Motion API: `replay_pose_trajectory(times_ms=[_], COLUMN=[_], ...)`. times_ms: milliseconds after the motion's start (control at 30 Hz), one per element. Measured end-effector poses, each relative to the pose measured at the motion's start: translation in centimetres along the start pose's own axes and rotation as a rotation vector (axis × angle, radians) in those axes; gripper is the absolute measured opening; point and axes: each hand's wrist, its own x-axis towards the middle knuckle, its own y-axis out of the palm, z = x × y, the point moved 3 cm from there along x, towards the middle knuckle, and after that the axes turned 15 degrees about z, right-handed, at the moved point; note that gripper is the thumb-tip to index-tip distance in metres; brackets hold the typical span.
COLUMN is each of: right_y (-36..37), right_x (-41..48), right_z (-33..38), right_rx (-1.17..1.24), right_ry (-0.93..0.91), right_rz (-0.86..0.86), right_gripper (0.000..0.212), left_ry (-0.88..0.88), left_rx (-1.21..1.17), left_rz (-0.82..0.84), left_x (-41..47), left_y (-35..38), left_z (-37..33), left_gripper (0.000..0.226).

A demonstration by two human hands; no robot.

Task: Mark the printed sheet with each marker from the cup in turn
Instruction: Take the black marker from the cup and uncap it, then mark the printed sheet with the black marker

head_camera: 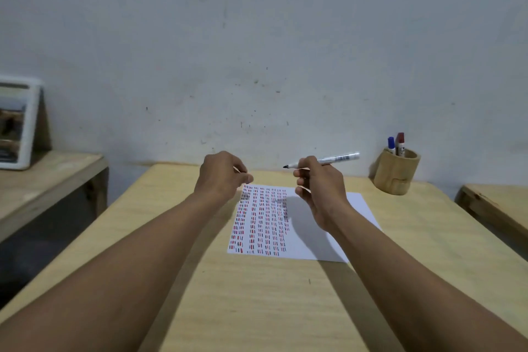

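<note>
1. Both bare forearms enter from the bottom edge and reach forward over the light wooden table, converging toward the sheet.
2. Right hand: raised above the right half of the sheet, fingers closed around an uncapped marker. Barrel is silver-white and lies nearly level; the dark tip points left, toward the left hand, and is clear of the paper. The rear end sticks out to the right of the knuckles.
3. Left hand: held above the table just left of the sheet's far left corner, fingers curled inward with thumb and fingertips drawn together. Whether it pinches anything, such as a cap, cannot be told; the fingertips are blurred.
4. Printed sheet: white, flat on the table, below and between the two hands. Its left half carries columns of short red, dark and blue dashes; the right half is blank where it shows. The right forearm crosses over its right side.
5. Wooden cup: upright near the table's far right corner, well to the right of the right hand, beside the wall. Two markers stand in it, a blue-capped marker and a red-capped marker, touching side by side.
6. Far left of the left hand: a second bench bearing a white-framed object leaning at the wall; detail is blurred.
</note>
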Motion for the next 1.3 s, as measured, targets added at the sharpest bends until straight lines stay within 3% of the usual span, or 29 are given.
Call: replay_pose_trajectory(times_ms=[233,333,433,567,900,1300], right_y=[-0.1,-0.1,-0.3,-0.9,-3.0,-2.6], right_x=[0.2,0.1,-0.1,-0.6,-2.7,-2.9], right_z=[-1.8,-2.3,-2.5,-2.8,-4.9,-5.4], right_rx=[-0.087,-0.144,-0.209,-0.288,-0.807,-0.924], right_ry=[0.037,0.034,0.031,0.043,-0.002,0.002], right_rz=[0.027,0.036,0.048,0.051,-0.050,-0.034], right_gripper=[0.009,0.010,0.012,0.014,0.019,0.029], left_ry=[-0.112,-0.103,-0.101,-0.136,-0.206,-0.217], left_rx=[0.155,0.271,0.244,0.184,0.559,0.612], left_rz=[0.013,-0.018,-0.023,-0.033,0.313,0.341], left_x=[-0.4,-0.7,-1.2,-3.0,-6.0,-6.3], left_y=[1.6,1.7,1.6,1.4,2.8,3.0], left_z=[4.2,4.1,4.0,4.8,6.8,6.9], left_gripper=[0.014,0.031,0.047,0.048,0.055,0.057])
